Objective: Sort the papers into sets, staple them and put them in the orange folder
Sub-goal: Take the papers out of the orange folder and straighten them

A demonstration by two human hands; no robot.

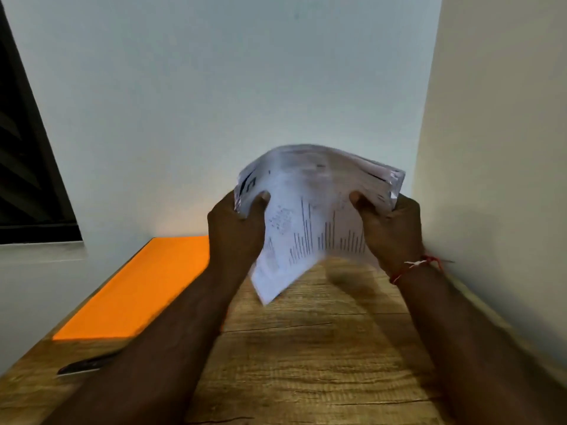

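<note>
A bundle of printed white papers (310,207), blurred and bent, is held up above the wooden table (306,348). My left hand (237,231) grips its left edge, thumb on the front sheet. My right hand (389,228) grips its right edge the same way; a red thread is tied round that wrist. The front sheet shows bar charts, and its lower corner hangs down towards the table. The orange folder (138,292) lies shut and flat on the table's left side. A dark, slim object, maybe the stapler (84,365), lies near the front left, partly behind my left forearm.
A pale wall stands close behind the table, and a cream wall (491,179) runs along its right edge. A dark window (27,167) is at the far left. Bare wood shows below the papers and between my forearms.
</note>
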